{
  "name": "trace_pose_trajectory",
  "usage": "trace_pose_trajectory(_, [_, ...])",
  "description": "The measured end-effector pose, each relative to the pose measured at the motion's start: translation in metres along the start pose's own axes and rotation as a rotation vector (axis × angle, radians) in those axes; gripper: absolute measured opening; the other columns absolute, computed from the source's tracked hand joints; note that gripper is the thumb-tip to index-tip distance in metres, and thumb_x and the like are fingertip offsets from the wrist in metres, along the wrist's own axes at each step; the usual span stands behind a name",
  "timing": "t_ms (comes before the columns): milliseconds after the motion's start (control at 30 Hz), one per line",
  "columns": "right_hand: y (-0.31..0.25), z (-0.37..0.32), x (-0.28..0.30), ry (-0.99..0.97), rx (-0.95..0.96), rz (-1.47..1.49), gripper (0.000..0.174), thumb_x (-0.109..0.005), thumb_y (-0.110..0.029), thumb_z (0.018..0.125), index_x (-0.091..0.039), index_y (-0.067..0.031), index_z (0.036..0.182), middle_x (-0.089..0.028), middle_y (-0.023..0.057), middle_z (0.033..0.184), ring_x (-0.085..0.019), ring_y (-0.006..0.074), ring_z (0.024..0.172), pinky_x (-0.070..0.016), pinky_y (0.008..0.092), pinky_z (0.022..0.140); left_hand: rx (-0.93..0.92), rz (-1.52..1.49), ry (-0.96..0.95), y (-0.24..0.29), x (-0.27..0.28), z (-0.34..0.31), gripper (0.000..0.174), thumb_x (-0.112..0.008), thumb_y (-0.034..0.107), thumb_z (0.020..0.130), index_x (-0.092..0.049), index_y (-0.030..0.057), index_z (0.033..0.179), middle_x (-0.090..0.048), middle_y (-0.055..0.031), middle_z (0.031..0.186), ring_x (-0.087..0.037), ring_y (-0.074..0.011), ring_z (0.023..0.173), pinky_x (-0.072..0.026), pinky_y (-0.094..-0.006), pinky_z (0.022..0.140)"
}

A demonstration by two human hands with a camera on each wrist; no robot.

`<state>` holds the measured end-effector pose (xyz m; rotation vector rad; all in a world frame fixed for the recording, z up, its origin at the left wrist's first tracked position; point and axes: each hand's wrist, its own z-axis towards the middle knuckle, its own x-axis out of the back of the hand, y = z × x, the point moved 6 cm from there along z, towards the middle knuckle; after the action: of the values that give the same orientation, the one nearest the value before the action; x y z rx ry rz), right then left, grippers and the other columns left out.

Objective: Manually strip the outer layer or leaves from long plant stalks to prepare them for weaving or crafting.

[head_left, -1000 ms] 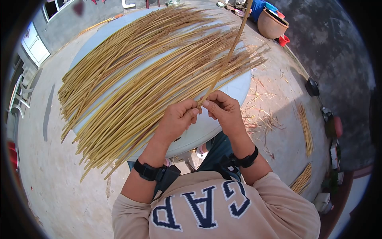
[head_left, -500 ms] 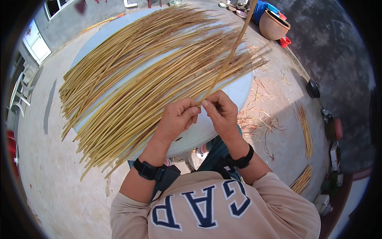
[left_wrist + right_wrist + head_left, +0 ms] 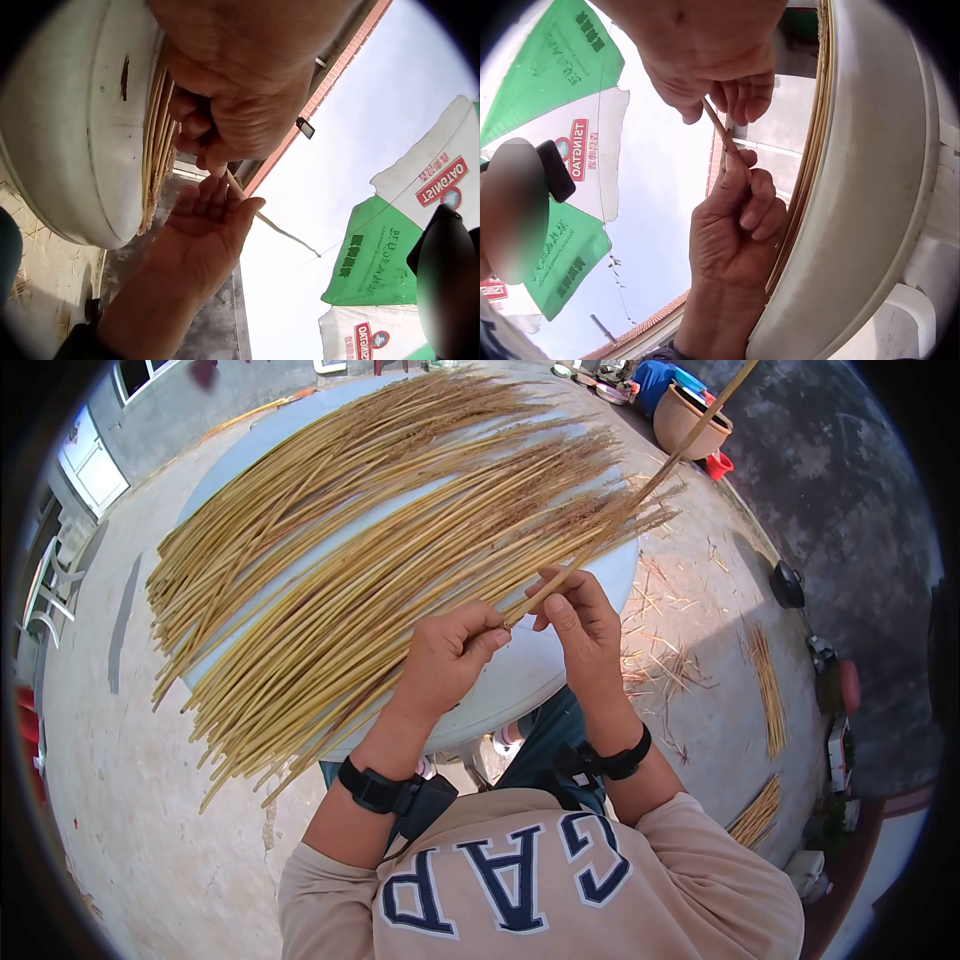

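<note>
Between both hands is one long dry stalk [image 3: 690, 440], slanting up to the far right. My left hand [image 3: 445, 665] pinches its lower end between thumb and curled forefinger. A little farther up, my right hand [image 3: 585, 625] has thumb and forefinger on it, its other fingers loosely bent. In the right wrist view, the stalk [image 3: 716, 120] runs from the right thumb down to the left fingertips. Beneath and beyond the hands, many similar stalks [image 3: 380, 595] with brown, brushy tops lie in two broad rows on the round pale table [image 3: 500, 685].
Straw scraps [image 3: 665, 665] litter the concrete floor to the right, near two small stalk bundles [image 3: 766, 685]. A clay pot [image 3: 685, 425] and a red bucket [image 3: 717, 464] stand at the back right. A white chair [image 3: 50, 595] is at far left; an umbrella [image 3: 382, 247] hangs overhead.
My right hand has moved away from the left one, up along the stalk, and its fingers have loosened. The stalk's top has swung to the right and lower. The left hand has hardly moved.
</note>
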<state>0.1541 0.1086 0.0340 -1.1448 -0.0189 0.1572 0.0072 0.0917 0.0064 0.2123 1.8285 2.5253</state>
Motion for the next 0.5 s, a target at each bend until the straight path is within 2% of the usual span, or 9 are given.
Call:
trace_pose_trajectory(67, [-0.0012,0.0007,-0.0027,-0.087,-0.074,0.090,0.016,-0.056,-0.014,0.087,-0.055,-0.0007,0.096,-0.061,0.0043,0.084,-0.053,0.0075,0.074,-0.0443,0.0203,0.062,-0.028,0.064,-0.002,0.0026,-0.0012,-0.0007,0.006,-0.063,0.004,0.077,-0.059,0.0007,0.080,-0.053,-0.0002,0.060,-0.045,-0.0065,0.054,-0.0374,-0.0219,0.050])
trace_pose_trajectory(167, [-0.0017,0.0006,-0.0011,-0.130,-0.074,0.112,0.016,-0.056,-0.013,0.087,-0.055,-0.0012,0.097,-0.061,0.0043,0.085,-0.054,0.0080,0.075,-0.0446,0.0213,0.065,0.024,0.046,-0.029,0.0053,-0.0027,-0.0002,0.008,-0.063,0.007,0.078,-0.059,0.0007,0.081,-0.052,-0.0007,0.061,-0.044,-0.0065,0.056,-0.0375,-0.0222,0.051])
trace_pose_trajectory(267, [0.0002,0.0009,-0.0002,-0.148,-0.073,0.109,0.016,-0.056,-0.012,0.087,-0.055,-0.0012,0.098,-0.061,0.0047,0.085,-0.054,0.0088,0.076,-0.0448,0.0219,0.067,0.090,-0.082,-0.093,0.0050,-0.0061,0.0008,0.009,-0.062,0.009,0.078,-0.060,0.0004,0.082,-0.052,-0.0007,0.061,-0.044,-0.0078,0.056,-0.0379,-0.0238,0.052])
trace_pose_trajectory(300, [-0.0014,0.0008,-0.0032,-0.149,-0.073,0.109,0.016,-0.056,-0.012,0.087,-0.055,-0.0012,0.098,-0.061,0.0047,0.085,-0.054,0.0088,0.076,-0.0448,0.0219,0.067,0.145,-0.063,-0.120,0.0025,-0.0056,0.0007,0.010,-0.062,0.009,0.080,-0.061,-0.0001,0.084,-0.054,0.0000,0.064,-0.045,-0.0072,0.055,-0.0379,-0.0221,0.052])
trace_pose_trajectory(367, [-0.0077,0.0012,-0.0023,-0.007,-0.045,0.153,0.015,-0.056,-0.012,0.087,-0.055,-0.0009,0.097,-0.062,0.0060,0.086,-0.055,0.0095,0.077,-0.0451,0.0225,0.069,0.201,-0.044,-0.147,-0.0027,-0.0066,-0.0005,0.011,-0.061,0.010,0.081,-0.061,-0.0005,0.086,-0.056,0.0006,0.068,-0.045,-0.0067,0.055,-0.0379,-0.0205,0.052])
trace_pose_trajectory(500, [-0.0029,-0.0006,0.0042,-0.042,-0.045,0.147,0.016,-0.056,-0.012,0.087,-0.055,-0.0007,0.099,-0.063,0.0076,0.087,-0.056,0.0103,0.077,-0.0459,0.0230,0.070,-0.009,0.150,-0.037,0.0019,-0.0074,-0.0042,0.009,-0.061,0.007,0.079,-0.061,-0.0012,0.083,-0.057,-0.0030,0.063,-0.047,-0.0083,0.054,-0.0387,-0.0228,0.051])
